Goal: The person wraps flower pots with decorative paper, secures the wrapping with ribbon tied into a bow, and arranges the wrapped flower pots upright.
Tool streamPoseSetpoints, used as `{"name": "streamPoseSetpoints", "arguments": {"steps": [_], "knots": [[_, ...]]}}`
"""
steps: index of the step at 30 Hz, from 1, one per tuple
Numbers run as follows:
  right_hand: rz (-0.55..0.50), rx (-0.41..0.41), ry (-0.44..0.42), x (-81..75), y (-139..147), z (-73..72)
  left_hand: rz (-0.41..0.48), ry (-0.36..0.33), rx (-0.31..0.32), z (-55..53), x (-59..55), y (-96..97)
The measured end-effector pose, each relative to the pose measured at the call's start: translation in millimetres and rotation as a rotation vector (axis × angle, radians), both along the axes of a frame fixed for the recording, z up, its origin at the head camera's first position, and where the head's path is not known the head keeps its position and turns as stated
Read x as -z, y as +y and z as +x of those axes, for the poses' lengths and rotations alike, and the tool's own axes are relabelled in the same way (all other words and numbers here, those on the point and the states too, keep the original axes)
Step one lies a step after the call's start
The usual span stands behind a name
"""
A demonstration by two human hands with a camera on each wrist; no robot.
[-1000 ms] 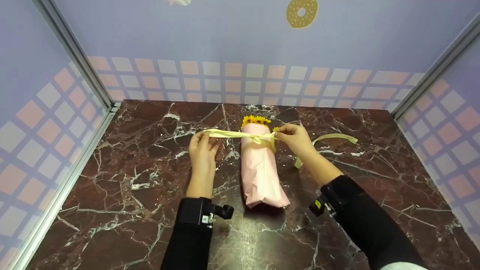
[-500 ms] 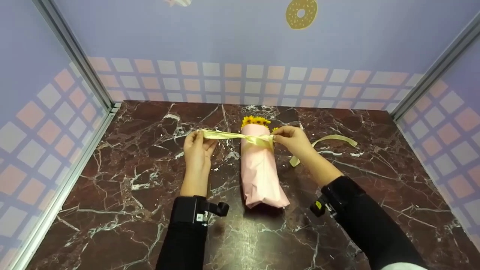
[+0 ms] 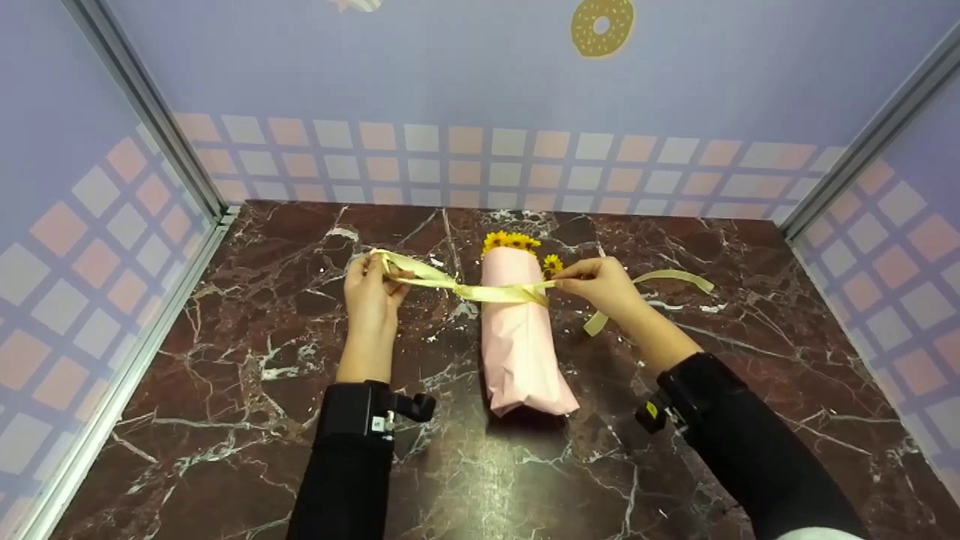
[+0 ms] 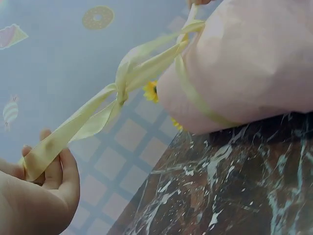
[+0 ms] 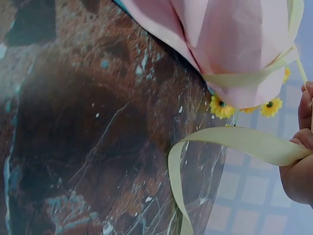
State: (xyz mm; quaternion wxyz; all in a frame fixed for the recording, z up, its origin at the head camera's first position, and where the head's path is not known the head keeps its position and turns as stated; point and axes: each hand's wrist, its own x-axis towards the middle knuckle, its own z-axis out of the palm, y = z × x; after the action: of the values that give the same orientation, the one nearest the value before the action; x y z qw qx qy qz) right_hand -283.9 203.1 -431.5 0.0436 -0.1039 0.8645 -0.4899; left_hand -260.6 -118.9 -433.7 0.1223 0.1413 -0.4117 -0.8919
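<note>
A bouquet of yellow flowers (image 3: 510,241) in pink wrapping paper (image 3: 517,352) lies on the table, blooms toward the back wall. A pale yellow ribbon (image 3: 487,293) runs around the paper near the blooms. Left of the bouquet, my left hand (image 3: 369,289) pinches a looped part of the ribbon. Between that hand and the paper the ribbon gathers in a knot (image 4: 120,95). On the other side, my right hand (image 3: 600,286) pinches the ribbon between thumb and fingertips, beside a single flower (image 3: 552,265). From the right hand a loose ribbon tail (image 5: 234,138) curls down.
Under everything is a dark red marbled tabletop (image 3: 262,420). A lilac back wall (image 3: 420,75) with printed squares rises behind it, and side panels (image 3: 75,247) stand left and right. The loose tail's end (image 3: 679,277) lies right of the right hand.
My left hand has moved left, drawing the ribbon's gathered knot from over the paper to beyond its left side. The right hand has shifted slightly right, showing more of the single flower.
</note>
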Motion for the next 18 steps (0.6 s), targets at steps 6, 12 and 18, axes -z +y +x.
{"name": "streamPoseSetpoints", "arguments": {"steps": [6,12,18], "knots": [[0.032,0.018,0.017,1.8,8.5,0.4,-0.085,0.034,0.006,-4.5,-2.9,-6.3],[0.065,0.039,0.012,5.6,13.2,2.7,-0.141,0.046,-0.012,-5.7,-2.1,-12.1],[0.078,0.048,0.023,10.6,16.8,5.6,-0.156,0.051,-0.028,-5.0,-2.1,-15.0]]}}
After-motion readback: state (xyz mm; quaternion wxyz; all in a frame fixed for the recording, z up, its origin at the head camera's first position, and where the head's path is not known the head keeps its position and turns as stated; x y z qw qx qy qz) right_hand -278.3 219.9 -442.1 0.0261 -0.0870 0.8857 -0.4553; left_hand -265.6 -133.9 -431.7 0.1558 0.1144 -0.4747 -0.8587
